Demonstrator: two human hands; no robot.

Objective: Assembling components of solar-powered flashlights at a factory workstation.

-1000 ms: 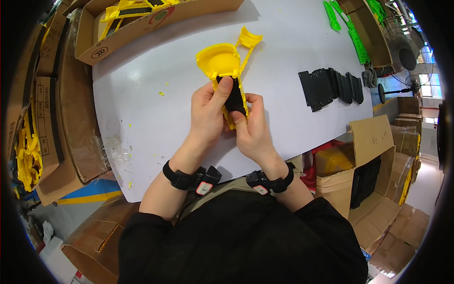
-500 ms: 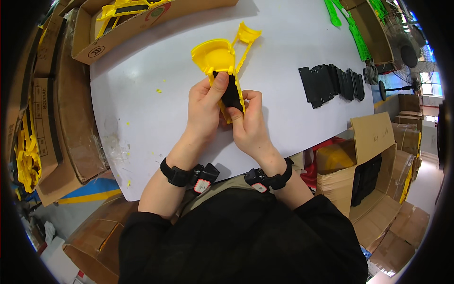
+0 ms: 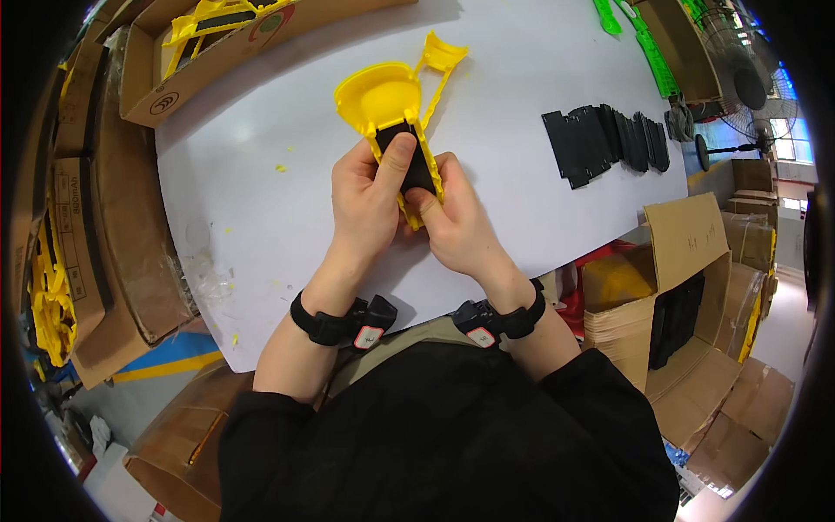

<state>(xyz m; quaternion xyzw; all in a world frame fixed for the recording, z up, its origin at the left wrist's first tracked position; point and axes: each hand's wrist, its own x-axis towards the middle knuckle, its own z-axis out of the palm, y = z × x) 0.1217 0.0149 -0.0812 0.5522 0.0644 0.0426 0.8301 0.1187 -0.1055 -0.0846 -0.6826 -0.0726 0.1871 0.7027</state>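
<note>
Above the white table, both my hands grip a yellow molded plastic part (image 3: pixel 383 94) with a scooped, flared far end and a thin arm ending in a small curved piece. A black flat plastic panel (image 3: pixel 398 155) sits in the part's narrow near portion. My left hand (image 3: pixel 365 193) holds the left side, its thumb pressed on the black panel. My right hand (image 3: pixel 454 209) wraps the near right end, its thumb on the panel's lower edge. My fingers underneath are hidden.
Black panels (image 3: pixel 578 148) lie in an overlapping row on the table's right. A cardboard box (image 3: pixel 139 96) with yellow parts stands at the far left. Green parts (image 3: pixel 652 56) lie far right, near a fan (image 3: pixel 748 87). An open carton (image 3: pixel 687 252) stands at right, beside the table.
My right hand's fingers have closed further round the yellow part, and more of the black panel's far end shows. The whole view has shifted slightly.
</note>
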